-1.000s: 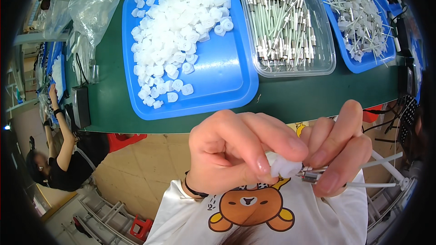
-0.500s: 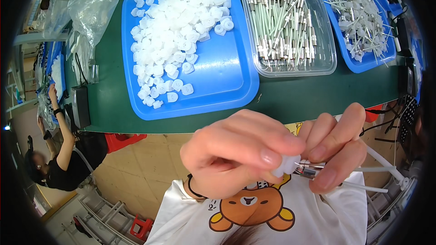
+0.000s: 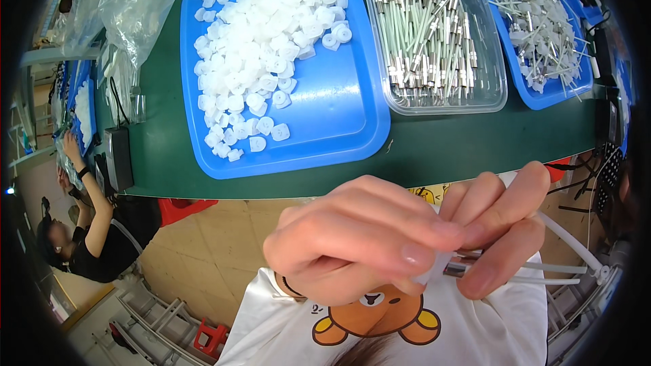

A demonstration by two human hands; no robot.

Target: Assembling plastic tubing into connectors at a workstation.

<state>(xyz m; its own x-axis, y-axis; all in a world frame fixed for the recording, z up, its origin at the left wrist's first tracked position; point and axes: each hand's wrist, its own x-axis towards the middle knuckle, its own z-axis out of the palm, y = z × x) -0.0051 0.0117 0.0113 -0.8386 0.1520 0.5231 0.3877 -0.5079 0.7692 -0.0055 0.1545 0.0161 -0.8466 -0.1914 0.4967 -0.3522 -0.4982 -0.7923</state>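
Above my lap, my left hand [image 3: 352,240] pinches a small translucent white plastic cap [image 3: 436,268], mostly covered by the fingers. Close against it, my right hand [image 3: 505,234] grips two thin pale rods with metal ends [image 3: 456,269]. Their pale tails stick out to the right past my fingers. The metal tips point at the cap, and whether they sit inside it I cannot tell, as the fingers hide the contact.
On the green table [image 3: 271,186] a blue tray [image 3: 332,122] holds many white caps. Right of it stands a clear plastic bin [image 3: 447,110] of metal-ended rods, then another blue tray [image 3: 553,98] of rods with caps. A plastic bag [image 3: 139,13] hangs left; a person [image 3: 102,251] works beyond.
My hands have come closer together, and the left fingers now cover more of the cap. The rods' tails lie nearer each other. The person at the left has shifted their arms slightly.
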